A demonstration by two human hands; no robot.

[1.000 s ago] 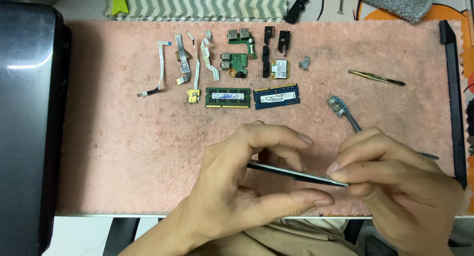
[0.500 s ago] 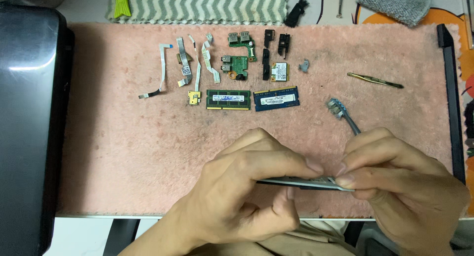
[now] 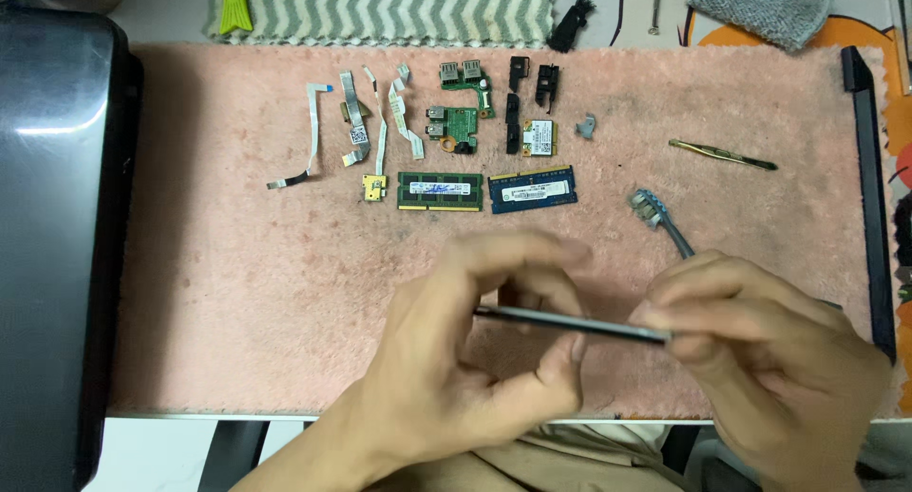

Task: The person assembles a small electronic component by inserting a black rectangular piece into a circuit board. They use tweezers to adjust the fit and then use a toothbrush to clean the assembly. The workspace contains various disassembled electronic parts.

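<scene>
- While both hands hover low over the pink mat (image 3: 237, 312), a thin flat dark panel (image 3: 570, 322) spans between them, edge-on.
- Left hand (image 3: 475, 359) pinches its left end; right hand (image 3: 760, 359) clasps the right end.
- It looks light, stiff, probably fragile: best held by the edges.
- Memory modules (image 3: 439, 190) lie well apart.

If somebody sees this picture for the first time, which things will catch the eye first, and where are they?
First come the left hand and right hand at the bottom centre, holding between them a thin dark flat part seen edge-on above the pink mat. Next is the neat group at the mat's top centre: white ribbon cables, small green circuit boards, and a green memory module beside a blue one.
</scene>
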